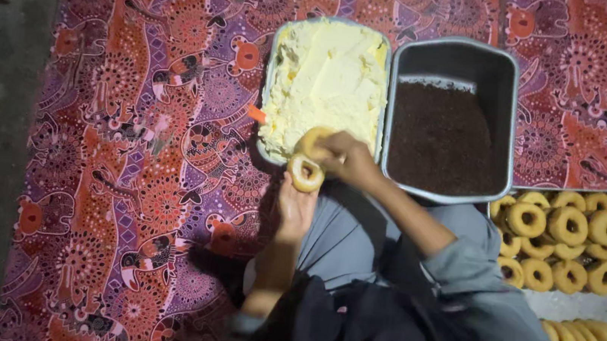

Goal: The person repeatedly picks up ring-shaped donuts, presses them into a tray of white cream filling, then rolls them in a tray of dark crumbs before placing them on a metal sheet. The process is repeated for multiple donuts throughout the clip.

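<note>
Your left hand (296, 206) holds a doughnut (305, 172); your right hand (347, 157) grips another doughnut (312, 142) over the cream tub (326, 82), beside the sprinkle tin (449, 130); plain doughnuts (577, 240) wait right.

We see a red and purple patterned cloth (138, 152) covering the floor across most of the frame. On it, at upper centre, two metal tubs touch: one of pale yellow cream (327, 74), one of dark chocolate sprinkles (448, 134). Trays of ring doughnuts (585, 241) sit at lower right.
</note>
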